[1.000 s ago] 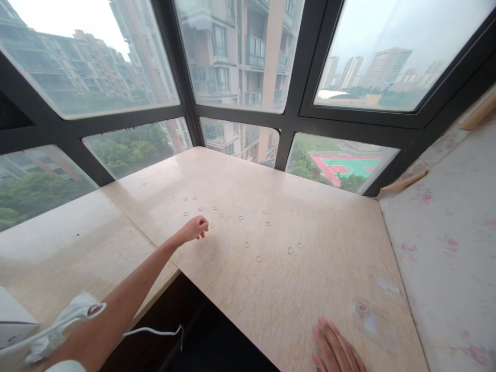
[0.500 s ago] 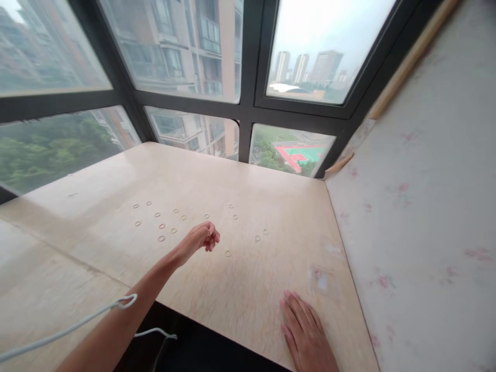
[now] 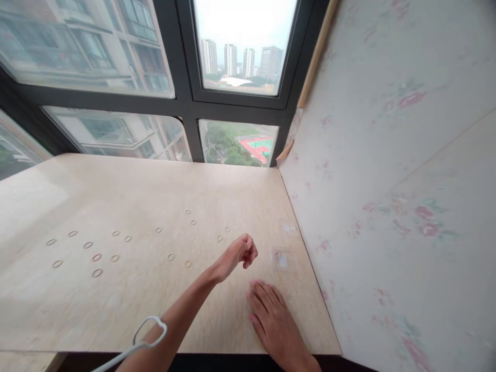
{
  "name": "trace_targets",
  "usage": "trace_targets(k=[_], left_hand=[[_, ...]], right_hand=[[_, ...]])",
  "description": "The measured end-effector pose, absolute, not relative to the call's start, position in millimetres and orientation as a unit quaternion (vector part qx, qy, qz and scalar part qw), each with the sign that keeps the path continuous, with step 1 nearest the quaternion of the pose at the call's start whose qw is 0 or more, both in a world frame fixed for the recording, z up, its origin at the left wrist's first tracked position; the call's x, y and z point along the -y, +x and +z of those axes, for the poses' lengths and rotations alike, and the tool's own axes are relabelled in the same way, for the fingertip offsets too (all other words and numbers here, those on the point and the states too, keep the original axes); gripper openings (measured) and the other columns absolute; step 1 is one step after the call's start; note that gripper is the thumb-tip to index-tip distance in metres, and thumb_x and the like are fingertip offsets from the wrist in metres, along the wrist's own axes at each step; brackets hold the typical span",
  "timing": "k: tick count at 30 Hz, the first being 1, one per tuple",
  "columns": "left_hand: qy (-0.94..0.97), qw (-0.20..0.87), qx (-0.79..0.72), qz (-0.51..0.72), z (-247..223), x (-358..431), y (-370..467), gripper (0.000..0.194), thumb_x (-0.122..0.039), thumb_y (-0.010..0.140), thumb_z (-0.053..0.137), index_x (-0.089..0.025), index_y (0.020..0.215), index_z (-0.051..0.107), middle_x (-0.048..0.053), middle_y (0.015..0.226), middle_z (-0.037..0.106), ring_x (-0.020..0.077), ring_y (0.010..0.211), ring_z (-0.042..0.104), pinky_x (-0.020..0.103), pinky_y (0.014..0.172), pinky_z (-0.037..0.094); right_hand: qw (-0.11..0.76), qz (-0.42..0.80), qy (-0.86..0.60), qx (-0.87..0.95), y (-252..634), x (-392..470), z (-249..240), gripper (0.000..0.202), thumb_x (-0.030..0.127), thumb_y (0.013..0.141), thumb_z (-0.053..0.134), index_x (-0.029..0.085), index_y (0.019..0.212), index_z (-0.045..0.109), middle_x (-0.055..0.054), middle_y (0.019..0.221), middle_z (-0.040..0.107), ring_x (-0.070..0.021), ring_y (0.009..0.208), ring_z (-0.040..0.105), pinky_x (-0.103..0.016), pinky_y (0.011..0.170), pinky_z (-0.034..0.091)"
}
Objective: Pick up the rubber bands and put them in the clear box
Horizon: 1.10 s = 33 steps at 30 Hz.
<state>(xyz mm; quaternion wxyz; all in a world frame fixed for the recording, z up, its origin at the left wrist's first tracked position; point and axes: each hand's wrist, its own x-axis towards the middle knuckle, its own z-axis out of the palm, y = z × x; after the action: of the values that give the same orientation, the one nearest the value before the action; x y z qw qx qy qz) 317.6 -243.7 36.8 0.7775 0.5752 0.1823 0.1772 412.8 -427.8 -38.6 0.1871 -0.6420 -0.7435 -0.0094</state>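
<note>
My left hand point(image 3: 244, 250) hovers above the tabletop, its fingers curled into a pinch. Anything between those fingertips is hidden. My right hand point(image 3: 273, 315) lies flat on the wood, palm down, below the left hand. Several thin ring-shaped bands, probably rubber bands, are spread to the left, among them a reddish band point(image 3: 96, 257) and a yellowish band point(image 3: 188, 264). Just beyond the left hand is a pale band point(image 3: 219, 238). To its right sits a clear, flat plastic packet or box point(image 3: 283, 261) with a small reddish ring point(image 3: 277, 253) in or on it.
The pale wooden tabletop point(image 3: 147, 305) meets a floral-papered wall point(image 3: 368, 217) on the right and dark window frames point(image 3: 182, 98) at the back. A white cord point(image 3: 127, 354) hangs by my left forearm. A second clear plastic piece point(image 3: 289, 227) lies near the wall.
My left hand has moved right across the table, from among the bands toward the clear plastic packet, still pinched. The camera view has turned right. My right hand remains flat on the wood.
</note>
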Motion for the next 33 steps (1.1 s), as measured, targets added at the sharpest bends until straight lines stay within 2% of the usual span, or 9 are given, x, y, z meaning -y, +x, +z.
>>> trace_targets(k=[4, 10, 18, 24, 33], left_hand=[[0.687, 0.689, -0.185, 0.138, 30, 258, 352, 0.01, -0.027, 0.087, 0.034, -0.021, 0.08, 0.035, -0.001, 0.075, 0.046, 0.0119, 0.063, 0.039, 0.028, 0.062, 0.036], [0.874, 0.44, -0.186, 0.088, 26, 262, 389, 0.015, -0.031, 0.093, 0.031, -0.02, 0.088, 0.041, 0.002, 0.08, 0.052, 0.0162, 0.069, 0.045, 0.031, 0.066, 0.035], [0.944, 0.292, -0.132, 0.075, 9, 251, 423, 0.017, -0.019, 0.091, 0.035, -0.018, 0.09, 0.052, 0.007, 0.091, 0.056, 0.0178, 0.074, 0.051, 0.031, 0.068, 0.038], [0.962, 0.241, -0.108, 0.074, 3, 248, 430, 0.02, -0.021, 0.091, 0.039, -0.017, 0.088, 0.059, 0.008, 0.093, 0.057, 0.0197, 0.077, 0.054, 0.032, 0.07, 0.041], [0.959, 0.25, -0.106, 0.075, 4, 252, 425, 0.019, -0.015, 0.088, 0.042, -0.017, 0.086, 0.06, 0.008, 0.092, 0.059, 0.0194, 0.077, 0.057, 0.032, 0.069, 0.041]], right_hand=[[0.192, 0.028, -0.652, 0.733, 411, 426, -30, 0.039, 0.022, 0.093, 0.05, 0.019, 0.132, 0.051, -0.007, 0.139, 0.051, -0.0251, 0.13, 0.043, -0.047, 0.106, 0.041], [0.19, 0.051, -0.652, 0.732, 413, 427, -23, 0.038, 0.023, 0.095, 0.047, 0.017, 0.132, 0.05, -0.008, 0.14, 0.05, -0.0244, 0.133, 0.039, -0.045, 0.109, 0.037], [0.212, 0.05, -0.656, 0.723, 413, 427, -24, 0.037, 0.028, 0.096, 0.048, 0.016, 0.13, 0.051, -0.008, 0.139, 0.051, -0.0236, 0.134, 0.037, -0.044, 0.111, 0.035], [0.215, 0.057, -0.66, 0.718, 413, 426, -23, 0.036, 0.029, 0.095, 0.049, 0.017, 0.129, 0.053, -0.007, 0.138, 0.052, -0.0225, 0.133, 0.038, -0.042, 0.112, 0.034], [0.202, 0.052, -0.656, 0.725, 413, 426, -24, 0.039, 0.019, 0.091, 0.051, 0.017, 0.129, 0.052, -0.007, 0.139, 0.051, -0.0236, 0.133, 0.039, -0.044, 0.11, 0.037]])
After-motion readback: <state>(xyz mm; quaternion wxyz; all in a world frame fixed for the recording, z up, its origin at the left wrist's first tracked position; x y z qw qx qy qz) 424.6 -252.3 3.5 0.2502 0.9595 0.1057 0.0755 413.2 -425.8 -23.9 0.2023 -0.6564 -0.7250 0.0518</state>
